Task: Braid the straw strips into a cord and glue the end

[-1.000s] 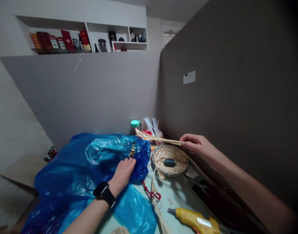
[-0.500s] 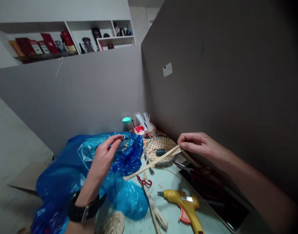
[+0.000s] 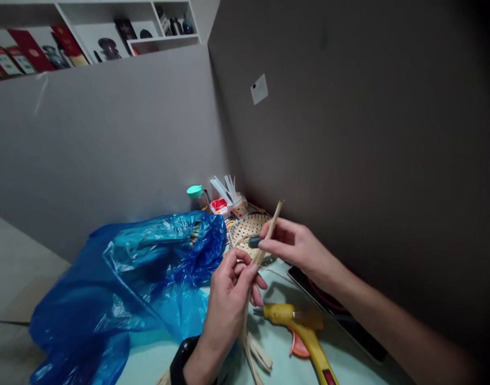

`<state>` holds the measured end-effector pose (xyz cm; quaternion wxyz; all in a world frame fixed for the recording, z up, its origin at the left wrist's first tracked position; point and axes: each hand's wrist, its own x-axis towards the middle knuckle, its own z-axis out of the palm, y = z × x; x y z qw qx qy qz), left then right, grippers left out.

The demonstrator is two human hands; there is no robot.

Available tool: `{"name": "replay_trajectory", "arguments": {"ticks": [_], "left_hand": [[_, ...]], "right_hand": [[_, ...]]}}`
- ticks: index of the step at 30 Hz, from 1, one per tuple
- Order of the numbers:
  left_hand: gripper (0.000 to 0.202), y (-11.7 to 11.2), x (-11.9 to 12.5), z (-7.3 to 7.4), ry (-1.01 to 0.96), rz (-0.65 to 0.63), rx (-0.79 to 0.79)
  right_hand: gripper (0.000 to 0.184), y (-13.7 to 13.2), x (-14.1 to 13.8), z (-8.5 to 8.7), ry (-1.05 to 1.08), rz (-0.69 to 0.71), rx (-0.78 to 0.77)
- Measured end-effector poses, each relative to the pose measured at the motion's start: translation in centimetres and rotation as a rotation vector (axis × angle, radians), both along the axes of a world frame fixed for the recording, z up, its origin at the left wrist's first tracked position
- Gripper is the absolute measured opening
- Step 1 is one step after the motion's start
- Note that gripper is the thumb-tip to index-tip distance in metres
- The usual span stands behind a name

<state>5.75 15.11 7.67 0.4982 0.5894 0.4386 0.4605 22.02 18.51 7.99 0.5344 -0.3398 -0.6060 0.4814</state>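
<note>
A pale, flat straw-like strip (image 3: pixel 275 218) stands tilted between my hands. My right hand (image 3: pixel 298 245) pinches it between thumb and fingers, with its tip sticking up above them. Lower down, my left hand (image 3: pixel 228 291) grips the strip between thumb and fingers. Behind the hands is a woven basket (image 3: pixel 245 227), partly covered by them, with a dark-handled tool (image 3: pixel 254 242) in it. Under my left hand, loose ends of a pale fibre bundle (image 3: pixel 257 355) lie on the table. Right of the bundle rests a yellow glue gun (image 3: pixel 309 334) with an orange trigger.
Blue plastic bags (image 3: pixel 148 267) fill the table's left side. A jar with a turquoise lid (image 3: pixel 195 191) and a cup of white sticks (image 3: pixel 239 206) stand at the back. A dark flat device (image 3: pixel 360 337) lies at right. Grey partitions (image 3: pixel 128 139) enclose the table.
My left hand has come right and closed on the strip. My right hand has moved left, and the strip has turned from slanting toward the left to nearly upright. The view has shifted right.
</note>
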Motion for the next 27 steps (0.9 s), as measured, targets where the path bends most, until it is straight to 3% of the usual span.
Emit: {"name": "replay_trajectory", "arguments": {"ticks": [2, 5, 10, 14, 18, 22, 27], "left_hand": [[0.016, 0.1, 0.0, -0.2, 0.029, 0.05, 0.024], [0.016, 0.4, -0.3, -0.8, 0.082, 0.137, 0.047], [0.023, 0.8, -0.4, -2.1, -0.056, 0.053, -0.077], [0.022, 0.5, 0.2, -1.9, -0.081, 0.058, -0.067], [0.019, 0.5, 0.2, -1.5, 0.059, 0.113, 0.059], [0.015, 1.0, -0.5, -1.6, 0.224, 0.099, 0.103], [0.015, 0.9, -0.6, -1.4, 0.482, 0.102, 0.248]], "right_hand": [[0.019, -0.3, -0.6, -0.8, -0.069, 0.088, -0.003], [0.02, -0.4, -0.8, -1.4, -0.147, 0.092, 0.051], [0.022, -0.1, -0.4, -1.5, -0.061, 0.171, -0.084], [0.024, 0.0, -0.7, -1.6, 0.009, 0.183, -0.162], [0.025, 0.1, -0.7, -1.8, -0.031, 0.232, -0.104], [0.029, 0.4, -0.3, -1.8, -0.161, 0.211, -0.085], [0.023, 0.7, -0.3, -2.0, -0.134, 0.158, -0.089]]}}
